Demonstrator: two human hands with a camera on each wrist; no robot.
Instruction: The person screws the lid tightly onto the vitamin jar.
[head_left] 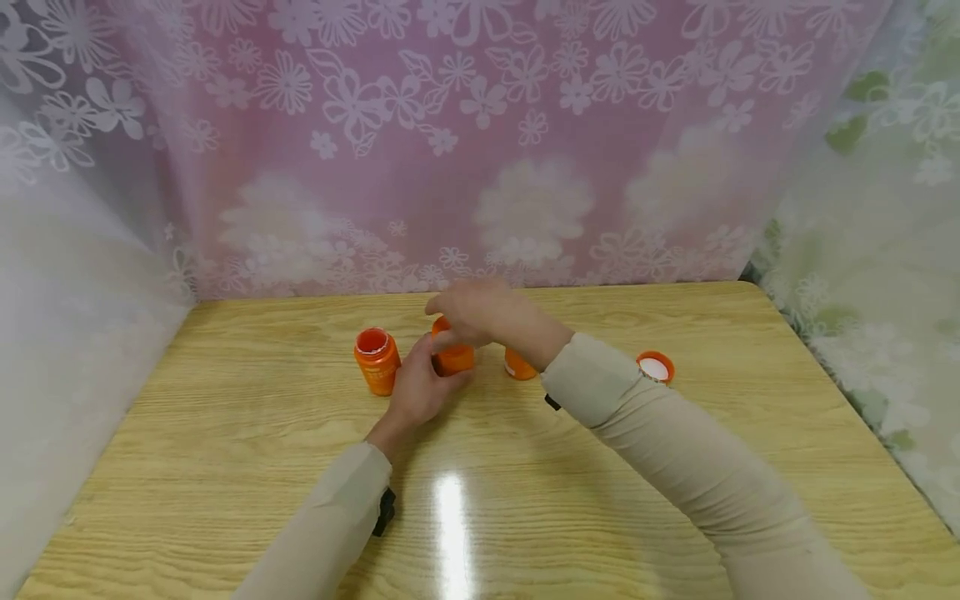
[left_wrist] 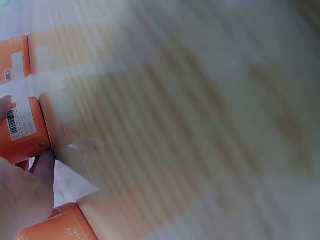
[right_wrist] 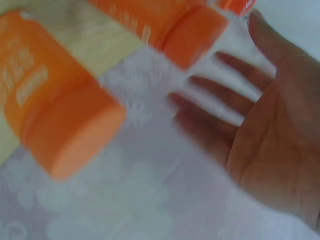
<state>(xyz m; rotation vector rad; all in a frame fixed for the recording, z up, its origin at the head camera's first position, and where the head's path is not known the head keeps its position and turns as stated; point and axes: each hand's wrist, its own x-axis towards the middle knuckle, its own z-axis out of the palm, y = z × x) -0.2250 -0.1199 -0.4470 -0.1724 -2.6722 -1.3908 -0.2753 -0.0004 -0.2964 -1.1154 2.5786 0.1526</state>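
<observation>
My left hand [head_left: 417, 390] grips the middle orange bottle [head_left: 456, 362] low on its side, and its thumb and fingers show around the bottle's base in the left wrist view. Over that bottle, my right hand [head_left: 480, 313] is spread with nothing in it; the right wrist view shows its straight, slightly blurred fingers [right_wrist: 205, 120] just off the bottle's orange cap [right_wrist: 196, 37]. An uncapped orange bottle [head_left: 378, 368] with a red mouth stands left of my left hand. To the right, a capped orange bottle [right_wrist: 47, 75] is partly hidden by my right forearm in the head view.
A loose orange cap [head_left: 655, 367] lies on the wooden table [head_left: 262, 467] with its white inside up, beside my right sleeve. A pink flowered curtain [head_left: 420, 167] hangs along the table's back edge. Pale curtains [head_left: 885, 275] hang at both sides.
</observation>
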